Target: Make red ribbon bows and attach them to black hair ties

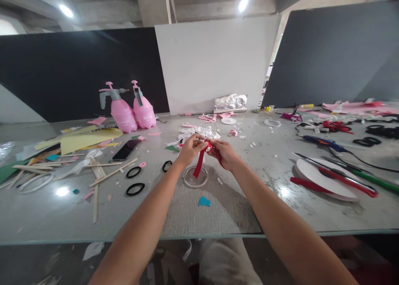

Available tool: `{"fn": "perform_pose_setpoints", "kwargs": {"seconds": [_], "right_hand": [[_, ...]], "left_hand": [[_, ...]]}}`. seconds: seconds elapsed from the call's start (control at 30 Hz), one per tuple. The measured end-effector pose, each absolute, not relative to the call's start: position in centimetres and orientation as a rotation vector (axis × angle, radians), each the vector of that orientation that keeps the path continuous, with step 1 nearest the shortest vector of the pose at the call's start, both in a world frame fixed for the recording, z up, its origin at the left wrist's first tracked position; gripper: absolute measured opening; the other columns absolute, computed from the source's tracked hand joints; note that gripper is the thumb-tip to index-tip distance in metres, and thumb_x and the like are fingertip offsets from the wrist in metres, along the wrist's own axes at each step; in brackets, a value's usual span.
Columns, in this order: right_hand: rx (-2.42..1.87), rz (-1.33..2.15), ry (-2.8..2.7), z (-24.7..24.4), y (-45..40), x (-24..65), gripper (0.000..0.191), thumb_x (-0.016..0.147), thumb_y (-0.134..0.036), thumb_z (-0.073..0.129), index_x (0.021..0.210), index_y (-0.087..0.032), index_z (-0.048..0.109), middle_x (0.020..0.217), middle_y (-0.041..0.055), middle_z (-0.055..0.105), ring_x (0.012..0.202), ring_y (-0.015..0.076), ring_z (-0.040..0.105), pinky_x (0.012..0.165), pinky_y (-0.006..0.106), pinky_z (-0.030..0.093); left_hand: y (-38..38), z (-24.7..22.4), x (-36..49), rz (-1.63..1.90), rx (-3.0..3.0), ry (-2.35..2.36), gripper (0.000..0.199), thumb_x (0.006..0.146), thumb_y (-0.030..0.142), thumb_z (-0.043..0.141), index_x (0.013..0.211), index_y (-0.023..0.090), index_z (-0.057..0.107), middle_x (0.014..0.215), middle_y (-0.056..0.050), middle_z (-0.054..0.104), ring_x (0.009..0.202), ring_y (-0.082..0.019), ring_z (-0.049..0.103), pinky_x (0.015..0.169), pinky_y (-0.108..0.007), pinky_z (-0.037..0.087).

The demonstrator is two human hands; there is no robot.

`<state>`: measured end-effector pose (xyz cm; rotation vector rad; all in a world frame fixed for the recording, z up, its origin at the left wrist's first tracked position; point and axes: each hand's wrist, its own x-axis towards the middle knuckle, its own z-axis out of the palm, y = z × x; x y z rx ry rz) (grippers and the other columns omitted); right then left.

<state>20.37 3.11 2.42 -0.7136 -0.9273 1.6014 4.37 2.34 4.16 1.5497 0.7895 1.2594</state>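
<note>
Both my hands meet over the middle of the table, closed on one red ribbon. My left hand pinches it from the left, near a looped or knotted part. On the other side my right hand grips the same ribbon, and a short red end shows below its fingers. One tail hangs down over a clear round ring or lid on the table. Just behind the hands lies a heap of white ribbon pieces. The fingertips partly hide the knot's exact shape.
Two pink spray bottles stand back left, near a phone, black rings and wooden sticks. On the right lie a white ribbon spool, red-handled tweezers and a corded blue tool. A blue scrap lies in front.
</note>
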Motion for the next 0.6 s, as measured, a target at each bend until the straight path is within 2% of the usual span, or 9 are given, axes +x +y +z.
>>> {"fn": "perform_pose_setpoints", "kwargs": {"seconds": [0.1,0.2,0.3,0.43,0.6], "right_hand": [[-0.733,1.576,-0.942,2.25,3.30,20.48,0.018,0.075,-0.029,0.074,0.086,-0.015,0.071,0.079,0.0028,0.068,0.062,0.0087,0.060,0.057,0.020,0.056],[-0.759,1.547,-0.987,2.17,3.49,20.72,0.024,0.071,-0.034,0.076,0.085,-0.015,0.071,0.076,0.0014,0.066,0.058,0.0070,0.055,0.049,0.017,0.051],[-0.782,1.523,-1.064,2.27,3.58,21.02,0.028,0.068,-0.038,0.078,0.079,-0.014,0.069,0.065,-0.0014,0.060,0.050,0.0052,0.046,0.042,0.015,0.044],[-0.829,1.590,-1.219,2.55,3.35,21.23,0.028,0.066,-0.037,0.079,0.072,-0.012,0.067,0.056,-0.0027,0.053,0.048,0.0056,0.043,0.042,0.017,0.044],[-0.740,1.752,-1.199,2.79,2.88,21.14,0.023,0.067,-0.030,0.077,0.076,-0.012,0.067,0.066,-0.0003,0.058,0.052,0.0059,0.046,0.046,0.018,0.047]], "left_hand": [[2.31,4.42,4.24,1.203,1.519,0.767,0.033,0.074,0.032,0.074,0.100,0.020,0.058,0.069,0.001,0.064,0.064,-0.012,0.058,0.066,-0.023,0.041],[2.14,4.72,4.18,1.125,1.547,0.710,0.035,0.073,0.027,0.075,0.103,0.020,0.059,0.075,0.000,0.066,0.069,-0.012,0.060,0.070,-0.024,0.043],[2.17,4.70,4.11,1.151,1.587,0.701,0.027,0.073,0.025,0.072,0.097,0.019,0.061,0.076,-0.001,0.064,0.069,-0.012,0.058,0.068,-0.023,0.042],[2.53,4.31,3.88,1.277,1.661,0.748,0.010,0.075,0.021,0.067,0.084,0.018,0.063,0.077,-0.001,0.061,0.072,-0.012,0.054,0.069,-0.022,0.041],[2.91,3.91,3.60,1.298,1.715,0.748,0.006,0.077,0.020,0.061,0.082,0.018,0.060,0.076,0.000,0.055,0.070,-0.012,0.049,0.068,-0.022,0.039]]}}
